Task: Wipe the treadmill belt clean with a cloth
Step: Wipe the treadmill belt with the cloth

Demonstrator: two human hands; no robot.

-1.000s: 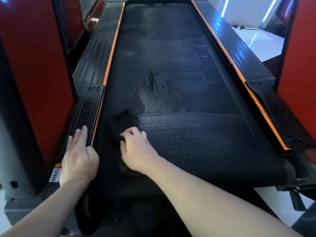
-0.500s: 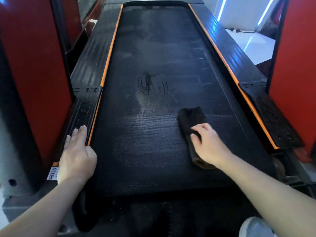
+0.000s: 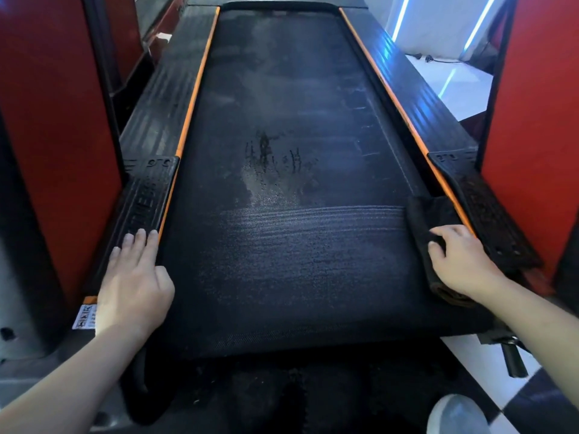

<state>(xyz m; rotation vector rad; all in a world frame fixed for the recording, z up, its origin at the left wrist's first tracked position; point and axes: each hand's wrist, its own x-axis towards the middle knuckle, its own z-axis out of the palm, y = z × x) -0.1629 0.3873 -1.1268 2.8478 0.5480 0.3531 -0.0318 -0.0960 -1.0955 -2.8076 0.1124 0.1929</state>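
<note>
Treadmill belt (image 3: 282,261) damp-streaked; right hand (image 3: 460,261) grip clamped on black cloth (image 3: 429,220) at right edge; left hand (image 3: 133,283) flat, fingers apart.

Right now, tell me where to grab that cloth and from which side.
Press the cloth flat from above at its middle, as the right hand does. It lies folded lengthwise along the belt's right edge; the rail blocks a side approach.

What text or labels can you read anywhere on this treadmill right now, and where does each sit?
Embossed lettering on the left side rail: too blurred to read.
Small raised mark on the right side rail: unreadable.
White sticker at the left rear corner, beside the left hand: print too small to read.
Nothing else legible.
</note>
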